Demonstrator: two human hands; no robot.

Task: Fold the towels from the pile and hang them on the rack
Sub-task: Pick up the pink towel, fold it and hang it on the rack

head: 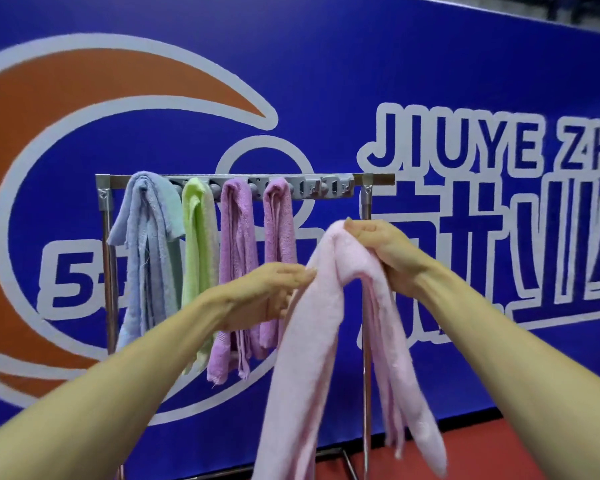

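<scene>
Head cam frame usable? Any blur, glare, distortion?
Head view: wide-angle distortion bows the banner; motion blur smears the pink towel low down and softens the left hand; the rack is fairly sharp; lighting even, no glare.

Metal rack (365, 202) with blue towel (149, 237), green towel (196, 237), two purple towels (238, 237)

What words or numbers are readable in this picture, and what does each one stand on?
"JIUYE ZH": on the blue wall, cut by the right edge.
"5": same wall, the rest hidden behind the blue towel.
Large Chinese characters on the wall: partly hidden, I cannot read them.
</scene>
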